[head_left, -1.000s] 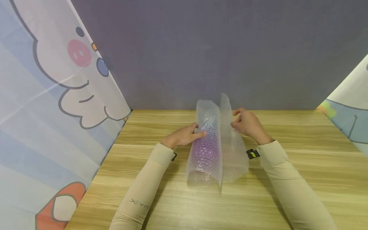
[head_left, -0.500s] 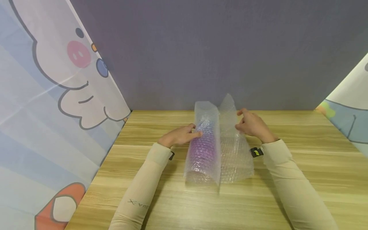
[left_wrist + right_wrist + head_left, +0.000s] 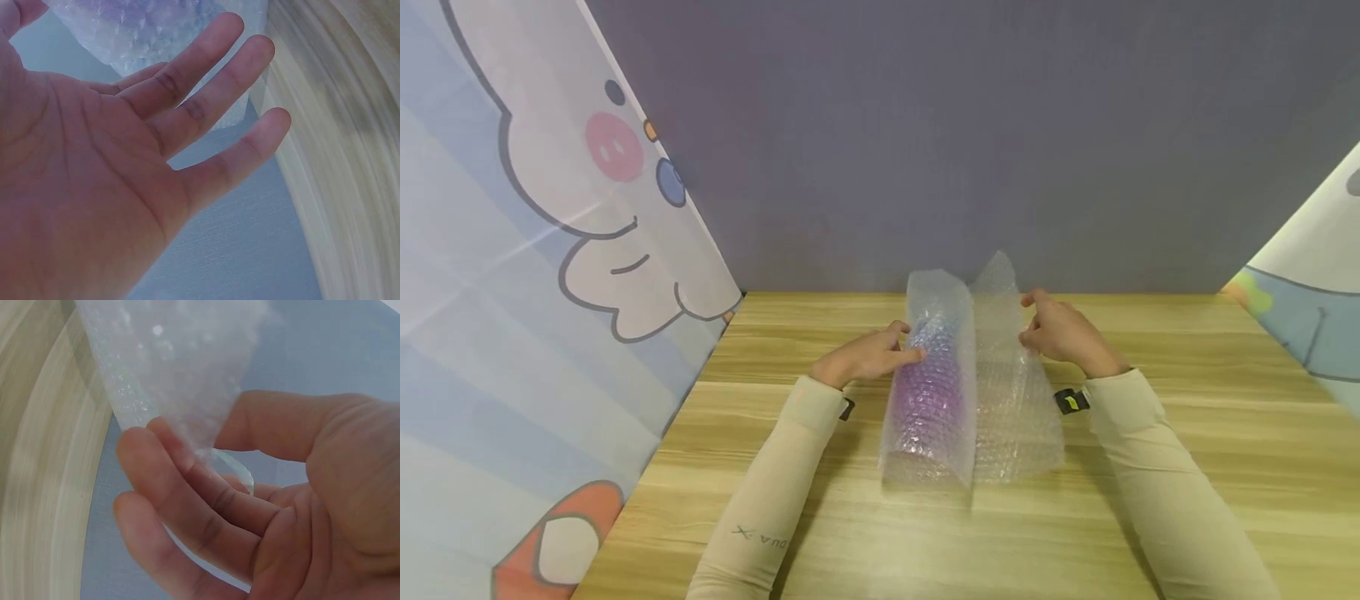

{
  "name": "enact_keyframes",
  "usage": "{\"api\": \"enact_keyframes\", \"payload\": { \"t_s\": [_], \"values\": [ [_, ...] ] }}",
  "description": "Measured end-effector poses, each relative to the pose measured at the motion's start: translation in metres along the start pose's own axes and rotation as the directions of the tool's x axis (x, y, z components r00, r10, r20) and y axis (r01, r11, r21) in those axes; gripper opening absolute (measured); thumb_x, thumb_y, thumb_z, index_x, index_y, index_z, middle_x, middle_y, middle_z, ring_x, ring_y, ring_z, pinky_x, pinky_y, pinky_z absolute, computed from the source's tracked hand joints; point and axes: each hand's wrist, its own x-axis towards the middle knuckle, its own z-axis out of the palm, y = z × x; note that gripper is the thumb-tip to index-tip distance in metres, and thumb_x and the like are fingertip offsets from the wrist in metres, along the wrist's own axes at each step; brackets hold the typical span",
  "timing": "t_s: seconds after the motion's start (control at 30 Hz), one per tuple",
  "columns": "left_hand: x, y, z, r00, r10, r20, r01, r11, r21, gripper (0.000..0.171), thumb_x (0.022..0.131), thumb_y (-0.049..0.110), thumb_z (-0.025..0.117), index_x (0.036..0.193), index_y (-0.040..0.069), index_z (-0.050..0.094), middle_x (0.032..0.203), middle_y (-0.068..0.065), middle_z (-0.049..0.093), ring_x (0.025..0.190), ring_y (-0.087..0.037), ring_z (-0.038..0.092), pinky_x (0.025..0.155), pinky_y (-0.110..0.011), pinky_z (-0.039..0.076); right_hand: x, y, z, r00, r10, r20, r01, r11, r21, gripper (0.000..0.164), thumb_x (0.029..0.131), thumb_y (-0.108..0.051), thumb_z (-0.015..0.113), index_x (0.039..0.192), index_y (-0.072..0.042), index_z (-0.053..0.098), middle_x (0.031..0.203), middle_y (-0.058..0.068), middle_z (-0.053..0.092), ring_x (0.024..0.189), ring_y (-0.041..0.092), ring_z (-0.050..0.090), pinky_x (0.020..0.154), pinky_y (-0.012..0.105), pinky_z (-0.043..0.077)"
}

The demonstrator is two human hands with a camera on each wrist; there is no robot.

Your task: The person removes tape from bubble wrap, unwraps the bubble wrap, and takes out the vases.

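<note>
Wood-grain table (image 3: 1195,475), grey wall (image 3: 880,142) behind. Left hand (image 3: 867,353) relaxed, fingers extended, thumb resting on the bubble-wrapped purple-blue bundle (image 3: 928,404) just right of it. Right hand (image 3: 1063,337) pinches the loose flap (image 3: 1009,408) of wrap, bundle lying to its left. I'd steady lightly and hold the flap taut, lest it crease.

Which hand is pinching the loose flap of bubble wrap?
The right hand: it pinches the edge of the loose flap. The left hand, by contrast, is spread open, its thumb over the purple-and-blue wrapped bundle.
</note>
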Motion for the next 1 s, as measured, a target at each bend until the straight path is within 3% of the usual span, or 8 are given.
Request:
{"api": "enact_keyframes", "payload": {
  "t_s": [0.27, 0.43, 0.57, 0.7, 0.83, 0.93, 1.0],
  "values": [
    [-0.003, 0.001, -0.002, 1.000, 0.002, -0.003, -0.002, 1.000, 0.001, 0.087, 0.098, 0.068, 0.050, 0.162, 0.019, 0.019, 0.141, -0.016, 0.059, 0.123, -0.030, 0.063, 0.103, -0.047, 0.054, -0.002, 0.003, 0.000, 1.000, 0.002, 0.010, -0.002, 1.000, -0.007, 0.063, 0.096, -0.008, 0.060, 0.150, 0.009, 0.031, 0.100, 0.017, 0.073, 0.077, 0.019, 0.068, 0.077, 0.044, 0.053],
    [-0.004, 0.002, -0.006, 0.999, 0.040, -0.037, -0.039, 0.999, 0.030, 0.086, 0.099, 0.063, 0.053, 0.164, 0.021, 0.015, 0.130, -0.012, 0.064, 0.112, -0.026, 0.066, 0.096, -0.043, 0.056, 0.000, 0.003, -0.001, 1.000, -0.009, 0.006, 0.010, 0.999, -0.037, 0.063, 0.096, -0.007, 0.062, 0.149, 0.010, 0.031, 0.096, 0.016, 0.073, 0.076, 0.021, 0.068, 0.080, 0.049, 0.054],
    [-0.005, 0.004, -0.008, 0.993, 0.093, -0.072, -0.089, 0.995, 0.053, 0.084, 0.099, 0.057, 0.057, 0.164, 0.025, 0.016, 0.148, -0.017, 0.055, 0.129, -0.030, 0.059, 0.106, -0.052, 0.051, -0.001, 0.007, -0.004, 0.999, 0.012, 0.034, -0.010, 0.999, -0.038, 0.066, 0.097, -0.011, 0.063, 0.150, 0.009, 0.029, 0.090, 0.012, 0.073, 0.077, 0.022, 0.069, 0.083, 0.050, 0.053],
    [-0.007, 0.007, -0.010, 0.990, 0.113, -0.088, -0.105, 0.991, 0.088, 0.076, 0.099, 0.053, 0.059, 0.163, 0.033, 0.023, 0.165, -0.017, 0.033, 0.147, -0.037, 0.042, 0.116, -0.062, 0.039, -0.002, 0.013, -0.009, 0.998, 0.040, 0.048, -0.039, 0.999, -0.034, 0.073, 0.098, -0.022, 0.066, 0.152, 0.008, 0.027, 0.105, 0.021, 0.073, 0.090, 0.031, 0.071, 0.085, 0.053, 0.053],
    [-0.008, 0.011, -0.011, 0.984, 0.152, -0.095, -0.141, 0.983, 0.120, 0.066, 0.101, 0.046, 0.061, 0.160, 0.034, 0.033, 0.158, -0.013, 0.038, 0.137, -0.039, 0.051, 0.109, -0.060, 0.046, -0.003, 0.019, -0.016, 0.998, 0.068, 0.016, -0.068, 0.996, -0.050, 0.076, 0.099, -0.034, 0.065, 0.151, 0.008, 0.028, 0.133, 0.033, 0.059, 0.116, 0.049, 0.061, 0.095, 0.063, 0.049],
    [-0.008, 0.015, -0.011, 0.973, 0.206, -0.104, -0.189, 0.970, 0.154, 0.060, 0.101, 0.038, 0.063, 0.157, 0.033, 0.040, 0.151, -0.011, 0.041, 0.130, -0.033, 0.054, 0.106, -0.055, 0.050, -0.001, 0.020, -0.017, 0.999, 0.051, -0.007, -0.051, 0.998, -0.049, 0.073, 0.100, -0.035, 0.063, 0.149, 0.009, 0.032, 0.139, 0.037, 0.051, 0.124, 0.055, 0.053, 0.100, 0.067, 0.045],
    [-0.007, 0.017, -0.012, 0.964, 0.238, -0.114, -0.216, 0.959, 0.183, 0.056, 0.101, 0.033, 0.064, 0.154, 0.031, 0.046, 0.153, -0.011, 0.040, 0.135, -0.030, 0.051, 0.108, -0.053, 0.049, 0.001, 0.019, -0.015, 1.000, -0.005, -0.017, 0.004, 0.999, -0.049, 0.067, 0.099, -0.032, 0.064, 0.145, 0.010, 0.038, 0.136, 0.038, 0.053, 0.123, 0.054, 0.054, 0.100, 0.066, 0.046]
  ]
}}
